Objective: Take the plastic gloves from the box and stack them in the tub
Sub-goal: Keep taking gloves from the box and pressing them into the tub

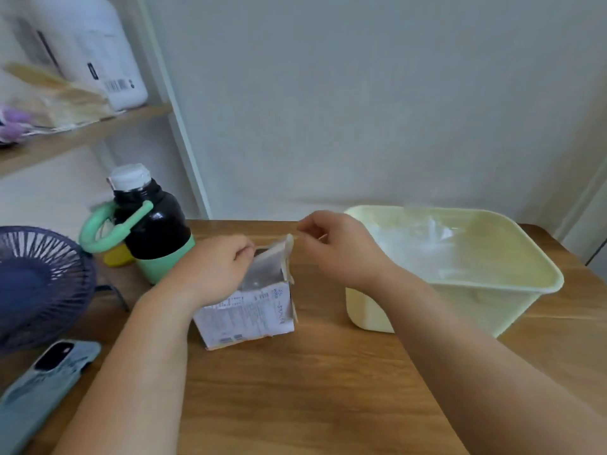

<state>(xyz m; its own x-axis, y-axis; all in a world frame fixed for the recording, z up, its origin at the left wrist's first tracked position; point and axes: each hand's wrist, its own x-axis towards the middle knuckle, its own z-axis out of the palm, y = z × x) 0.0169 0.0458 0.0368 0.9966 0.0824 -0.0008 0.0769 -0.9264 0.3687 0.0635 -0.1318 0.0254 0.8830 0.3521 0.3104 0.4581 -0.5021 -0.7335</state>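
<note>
Gloves (423, 247), where are they in this one? (A)

Clear crumpled heap down in the tub (476, 307), the pale yellow-green one on the right of the worktop (312, 389). Something clear and greyish also shows in the open top of the box (246, 310), but it's too blurry to say if that's more of them. (B)

And the 2 hands? (A)

Left hand (213, 267) has its fingers curled over the box's top edge on the left side, so it's got the box gripped. The box stands upright mid-worktop, near the tub but not touching it, with 1 flap (284, 252) sticking up on its right. Right hand (341, 247) is in the air above the gap between box and tub, just beside the flap tip, with thumb and forefinger pinched together and the other fingers curled. Can't tell if there's a thin film between them, that stuff is see-through and the shot is soft. (B)

Anything else around? (A)

Dark bottle (154, 224) with a white cap and mint base behind the left hand, a navy fan (39, 284) at the left edge, and a phone (42, 389) in a light blue case lying front left. Up left there's a shelf (82, 136) with a white jug (98, 50) on it. (B)
</note>
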